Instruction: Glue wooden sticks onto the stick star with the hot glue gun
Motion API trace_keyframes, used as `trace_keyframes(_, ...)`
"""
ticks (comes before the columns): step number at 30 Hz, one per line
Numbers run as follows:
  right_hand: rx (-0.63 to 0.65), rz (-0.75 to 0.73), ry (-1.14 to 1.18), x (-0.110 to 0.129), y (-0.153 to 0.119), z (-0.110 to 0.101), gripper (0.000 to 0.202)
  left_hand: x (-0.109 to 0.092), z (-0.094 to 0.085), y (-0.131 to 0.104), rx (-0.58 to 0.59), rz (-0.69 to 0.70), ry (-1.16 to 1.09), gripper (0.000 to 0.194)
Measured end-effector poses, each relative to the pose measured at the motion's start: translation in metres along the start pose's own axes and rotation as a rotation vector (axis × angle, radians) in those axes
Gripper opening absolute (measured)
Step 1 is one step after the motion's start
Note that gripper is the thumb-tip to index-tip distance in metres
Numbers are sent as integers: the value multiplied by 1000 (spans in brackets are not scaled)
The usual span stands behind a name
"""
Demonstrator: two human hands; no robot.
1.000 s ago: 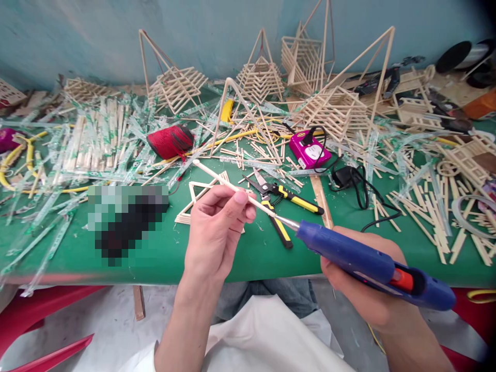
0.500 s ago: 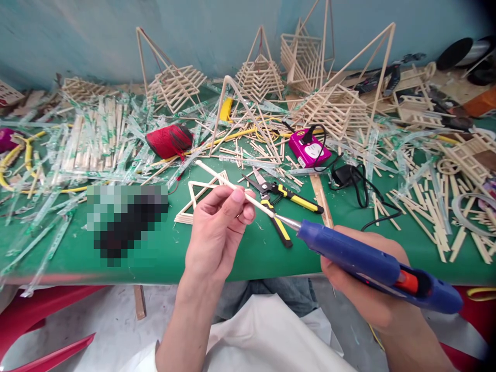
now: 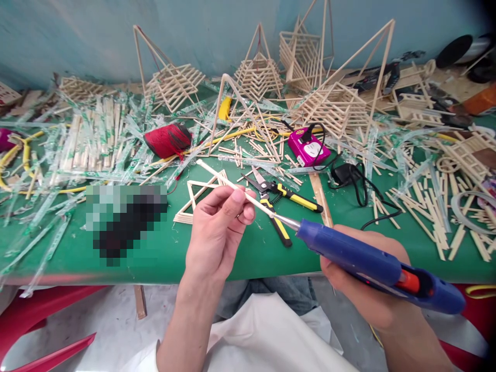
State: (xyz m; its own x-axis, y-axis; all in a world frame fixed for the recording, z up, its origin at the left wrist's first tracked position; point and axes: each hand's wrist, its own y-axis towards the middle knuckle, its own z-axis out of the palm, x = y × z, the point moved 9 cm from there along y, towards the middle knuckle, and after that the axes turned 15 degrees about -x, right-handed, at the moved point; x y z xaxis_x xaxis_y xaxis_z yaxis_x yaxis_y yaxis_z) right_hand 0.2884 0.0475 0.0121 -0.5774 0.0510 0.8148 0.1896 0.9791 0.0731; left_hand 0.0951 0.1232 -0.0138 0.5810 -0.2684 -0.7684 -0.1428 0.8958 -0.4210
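Between thumb and fingers, my left hand (image 3: 219,225) pinches a thin pale wooden stick (image 3: 217,174), which slants from upper left to lower right. My right hand (image 3: 364,279) is wrapped round a blue glue gun (image 3: 349,251) with an orange part near its rear. The gun's metal nozzle touches, or nearly touches, the stick's lower right end. Behind my left hand, a star-shaped frame of stacked sticks (image 3: 184,218) lies on the green table (image 3: 155,274), partly hidden. Yellow-and-black pruning shears (image 3: 298,198) lie open beyond the stick.
A red thread spool (image 3: 168,140), a purple power socket (image 3: 309,147) and a black adapter (image 3: 344,175) lie further back. Several stick-built hanging frames (image 3: 259,77) stand along the wall. Bundled sticks in plastic (image 3: 98,134) are at left, loose sticks (image 3: 437,217) at right.
Almost nothing differs. The view has shifted very slightly; both hands, the stick and the glue gun keep the same pose, with the nozzle still at the stick's end.
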Motion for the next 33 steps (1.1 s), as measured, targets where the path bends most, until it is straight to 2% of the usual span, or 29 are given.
trace_keyframes(11,7,75,20,-3,-2,2,22,1,1,0,20,-37,-52,18)
trace_keyframes(14,-4,40,2,0,0,2,22,3,2,0,33,-62,-69,19)
trace_keyframes(17,-99,-67,-5,2,5,-7,20,-2,-4,1,3,-41,-62,22)
trace_keyframes(19,-192,-160,-24,-2,8,-18,15,-15,-14,3,-39,66,0,24)
trace_keyframes(20,-241,-203,-63,-6,9,-25,14,-27,-21,3,-70,172,54,24)
trace_keyframes(23,-342,-261,-341,-33,11,-42,26,-77,-45,-8,-214,634,331,16)
trace_keyframes(25,-307,-209,-558,-61,13,-49,39,-102,-56,-22,-289,904,570,9)
trace_keyframes(26,-276,-192,-628,-74,13,-52,42,-109,-60,-27,-290,994,687,7)
trace_keyframes(28,-186,-219,-678,-90,12,-55,46,-113,-64,-35,-236,1123,862,13)
trace_keyframes(30,-106,-287,-682,-92,7,-54,49,-110,-69,-40,-175,1193,984,20)
trace_keyframes(32,-160,-366,-695,-75,4,-56,47,-100,-70,-42,-127,1216,1092,22)
trace_keyframes(33,-234,-412,-685,-58,2,-56,44,-95,-69,-45,-106,1233,1135,22)
